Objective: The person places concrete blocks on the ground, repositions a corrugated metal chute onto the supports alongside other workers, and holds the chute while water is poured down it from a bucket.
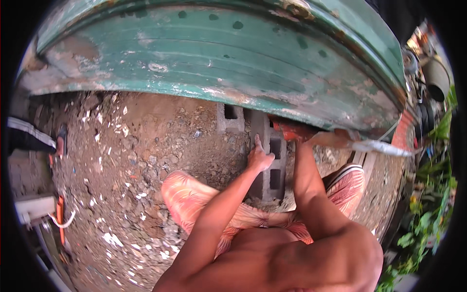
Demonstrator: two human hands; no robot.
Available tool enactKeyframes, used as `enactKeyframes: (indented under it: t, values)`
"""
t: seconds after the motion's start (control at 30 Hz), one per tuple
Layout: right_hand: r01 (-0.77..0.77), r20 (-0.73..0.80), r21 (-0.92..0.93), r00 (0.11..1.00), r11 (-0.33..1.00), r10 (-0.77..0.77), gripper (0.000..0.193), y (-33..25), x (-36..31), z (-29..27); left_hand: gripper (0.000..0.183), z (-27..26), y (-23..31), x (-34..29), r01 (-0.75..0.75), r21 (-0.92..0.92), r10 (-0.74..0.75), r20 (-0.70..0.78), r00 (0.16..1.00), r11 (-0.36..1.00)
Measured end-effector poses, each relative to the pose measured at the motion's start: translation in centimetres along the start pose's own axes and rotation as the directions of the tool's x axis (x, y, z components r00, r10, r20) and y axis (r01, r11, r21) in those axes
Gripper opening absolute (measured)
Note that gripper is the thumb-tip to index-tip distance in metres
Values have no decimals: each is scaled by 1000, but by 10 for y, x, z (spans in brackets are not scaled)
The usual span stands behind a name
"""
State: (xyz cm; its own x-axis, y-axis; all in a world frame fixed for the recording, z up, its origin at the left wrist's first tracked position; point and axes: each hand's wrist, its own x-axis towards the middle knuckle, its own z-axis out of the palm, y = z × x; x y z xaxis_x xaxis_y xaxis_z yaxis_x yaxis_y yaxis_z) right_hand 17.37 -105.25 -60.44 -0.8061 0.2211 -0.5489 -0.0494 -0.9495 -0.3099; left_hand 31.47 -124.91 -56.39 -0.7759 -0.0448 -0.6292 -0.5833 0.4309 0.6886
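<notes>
A grey concrete hollow block [265, 184] lies on the ground between my knees, its far end by the green boat hull [204, 53]. My left hand [260, 156] grips its wall, index finger stretched along the grey face and thumb apart on the side with the holes. A second hollow block [229, 127] sits to the left, partly beneath the hull. My right hand [302, 138] reaches in at the hull's lower edge, beside a red piece [292, 129]; its fingers are mostly hidden. Close to it are a tan shape and a whitish strip [382, 147], whose kinds I cannot make out.
Rubble and white chips cover the dirt ground [141, 160]. At the far left appears another person's dark trouser leg [31, 135] with a white stripe. Green plants [421, 224] and a grey cylindrical container [436, 78] stand at the right. The hull curves low across the front.
</notes>
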Motion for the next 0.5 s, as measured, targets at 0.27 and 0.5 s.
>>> enactKeyframes:
  t: [0.27,0.5]
  values:
    - [-170,103,-38,980,985,173,72,17,25,7,102,28,-1,-32,127,-54,-136,-258,956,990]
    - [-276,223,200,947,940,230,67,13,36,10,53,22,-13,-9,126,74,-91,-360,928,989]
